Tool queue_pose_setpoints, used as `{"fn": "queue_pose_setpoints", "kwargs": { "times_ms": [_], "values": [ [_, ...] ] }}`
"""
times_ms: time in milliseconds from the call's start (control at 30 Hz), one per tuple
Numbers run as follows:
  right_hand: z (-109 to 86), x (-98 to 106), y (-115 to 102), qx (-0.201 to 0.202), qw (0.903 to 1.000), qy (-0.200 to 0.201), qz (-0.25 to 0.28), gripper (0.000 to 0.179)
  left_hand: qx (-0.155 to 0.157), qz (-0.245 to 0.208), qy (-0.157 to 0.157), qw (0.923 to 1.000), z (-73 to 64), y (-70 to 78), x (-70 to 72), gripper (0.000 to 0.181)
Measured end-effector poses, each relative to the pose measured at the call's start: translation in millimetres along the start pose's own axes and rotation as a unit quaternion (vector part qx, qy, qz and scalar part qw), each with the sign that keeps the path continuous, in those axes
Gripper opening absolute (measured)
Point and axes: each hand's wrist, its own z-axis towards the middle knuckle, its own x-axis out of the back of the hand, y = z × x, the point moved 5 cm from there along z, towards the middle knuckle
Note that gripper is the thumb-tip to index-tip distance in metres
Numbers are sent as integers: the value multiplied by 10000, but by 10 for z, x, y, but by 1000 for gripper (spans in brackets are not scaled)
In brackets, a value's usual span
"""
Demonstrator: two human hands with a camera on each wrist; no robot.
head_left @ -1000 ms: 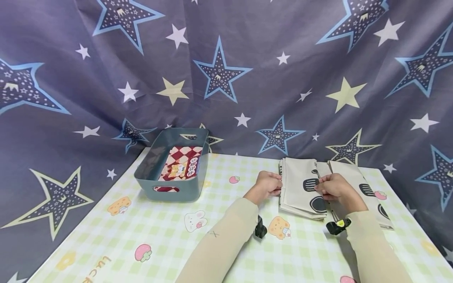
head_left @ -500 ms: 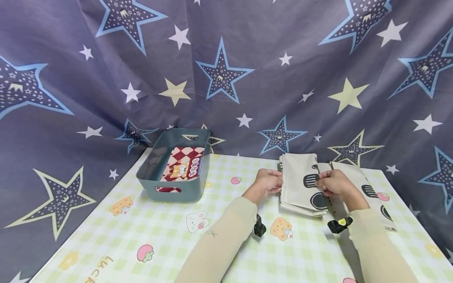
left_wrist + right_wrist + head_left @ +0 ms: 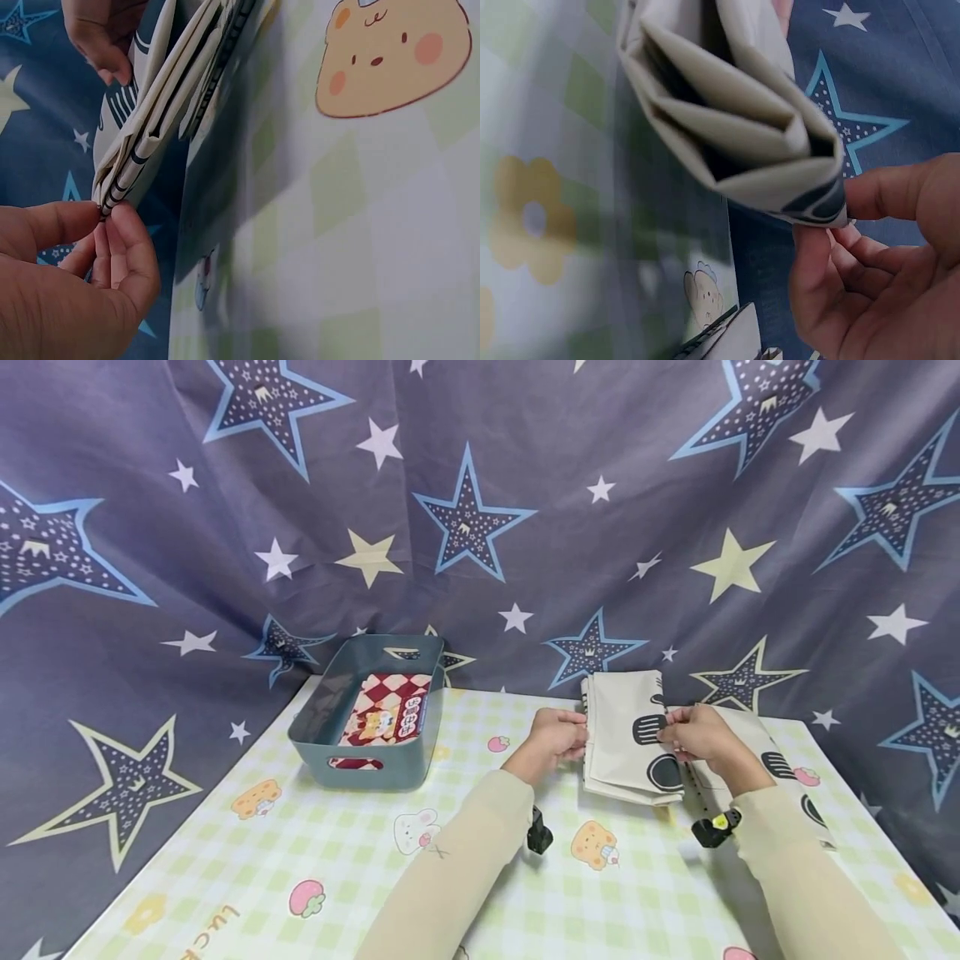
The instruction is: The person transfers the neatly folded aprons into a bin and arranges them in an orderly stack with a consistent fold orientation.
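A folded cream cloth (image 3: 622, 735) with black shapes printed on it is held above the table between both hands. My left hand (image 3: 553, 737) pinches its left edge between thumb and fingers. At the opposite edge, my right hand (image 3: 696, 735) pinches a printed corner. Stacked layers of the cloth (image 3: 161, 105) show edge-on in the left wrist view, and its open folds (image 3: 727, 112) face the camera in the right wrist view. Just right of it, a second folded cream cloth (image 3: 787, 785) with the same print lies on the table, partly behind the right hand and forearm.
At the back left of the table stands a blue-grey plastic basket (image 3: 397, 777) with a red-and-cream checked packet (image 3: 382, 710) inside. A green checked tablecloth (image 3: 360, 877) with cartoon prints covers the table. A star-patterned curtain (image 3: 480, 585) hangs right behind its far edge.
Both hands have raised the folded cloth and carried it slightly left, away from the second cloth. The basket and the second cloth have stayed in place.
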Motion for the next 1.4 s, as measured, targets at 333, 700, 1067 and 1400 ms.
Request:
{"fn": "queue_pose_setpoints", "kwargs": {
  "times_ms": [333,700,1067,1400],
  "values": [
    [18,-98,-193,110,9995,13,-300,34,-155,213,58,9996,-37,135,132,22],
    [2,-207,-387,160,9992,365,-40,35,-262,194,207,9993,-115,312,312,23],
    [-40,-324,-565,210,9989,356,226,37,-296,480,254,9981,-173,451,519,21],
    [-42,-473,-741,393,9970,403,540,33,-361,617,238,9972,-251,592,756,23]
  ]
}}
